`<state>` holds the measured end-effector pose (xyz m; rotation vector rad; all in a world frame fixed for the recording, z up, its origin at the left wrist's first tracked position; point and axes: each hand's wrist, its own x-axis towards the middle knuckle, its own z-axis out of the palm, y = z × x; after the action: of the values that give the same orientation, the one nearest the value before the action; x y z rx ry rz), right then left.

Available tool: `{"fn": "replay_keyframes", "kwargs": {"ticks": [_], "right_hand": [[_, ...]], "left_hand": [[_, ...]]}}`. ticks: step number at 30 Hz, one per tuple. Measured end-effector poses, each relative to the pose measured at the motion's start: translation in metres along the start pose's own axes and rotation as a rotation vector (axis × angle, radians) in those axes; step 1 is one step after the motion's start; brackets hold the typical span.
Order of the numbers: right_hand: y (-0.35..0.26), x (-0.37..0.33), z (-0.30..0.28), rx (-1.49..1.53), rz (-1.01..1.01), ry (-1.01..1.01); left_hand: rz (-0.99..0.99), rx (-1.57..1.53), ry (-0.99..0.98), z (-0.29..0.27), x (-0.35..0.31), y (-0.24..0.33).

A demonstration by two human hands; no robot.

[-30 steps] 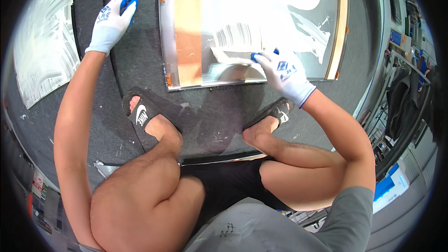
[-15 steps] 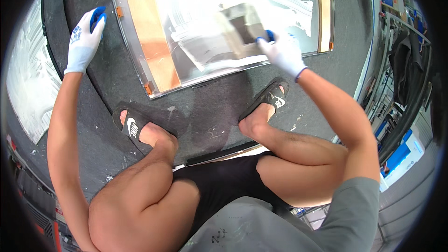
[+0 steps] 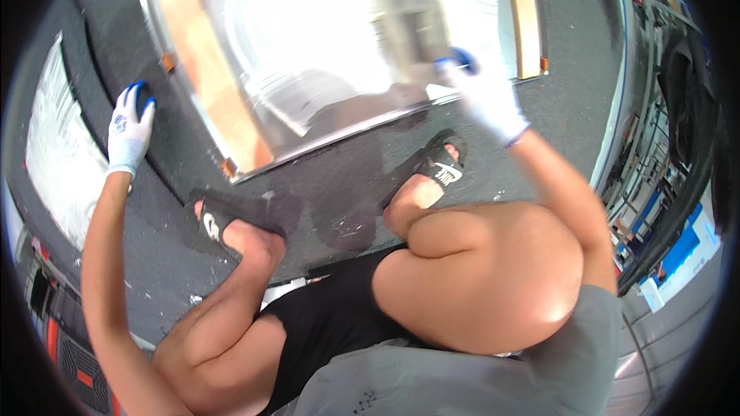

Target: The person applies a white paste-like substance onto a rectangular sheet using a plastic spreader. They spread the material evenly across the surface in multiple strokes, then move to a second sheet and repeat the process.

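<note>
In front of me lies a framed, shiny panel (image 3: pixel 297 46) with white paste smeared across it. Wood-coloured strips (image 3: pixel 210 69) run along its two sides. My right hand (image 3: pixel 489 104), in a white and blue work glove, is closed on a flat, rectangular, beige-grey tool (image 3: pixel 391 38) with a darker middle. The tool is over the panel's right part; motion blurs it, so its exact kind and contact with the panel are unclear. My left hand (image 3: pixel 128 131), gloved alike, hangs left of the panel with fingers loosely bent and apart, holding nothing.
Orange clips (image 3: pixel 168 64) sit along the panel's edges. A second white-smeared sheet (image 3: pixel 60 150) is at the far left. My feet in black slides (image 3: pixel 443 162) stand on the dark floor (image 3: pixel 339 185) near the panel's close edge. A metal rack (image 3: pixel 647 100) with dark cloth stands at the right.
My right hand and the tool have shifted slightly right over the panel. My left hand has come lower and nearer to me. The whole view has shifted and turned a little.
</note>
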<state>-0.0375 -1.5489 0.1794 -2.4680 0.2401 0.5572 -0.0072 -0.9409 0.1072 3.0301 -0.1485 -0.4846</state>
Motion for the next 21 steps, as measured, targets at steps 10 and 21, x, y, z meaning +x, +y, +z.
{"fn": "replay_keyframes", "kwargs": {"ticks": [10,21], "right_hand": [[0.022,0.015,0.033,-0.045,0.164,0.181],[0.07,0.013,-0.078,-0.442,0.352,0.335]], "left_hand": [[-0.476,0.01,0.518,0.115,0.027,0.01],[-0.5,-0.011,0.616,0.11,0.024,0.038]]}}
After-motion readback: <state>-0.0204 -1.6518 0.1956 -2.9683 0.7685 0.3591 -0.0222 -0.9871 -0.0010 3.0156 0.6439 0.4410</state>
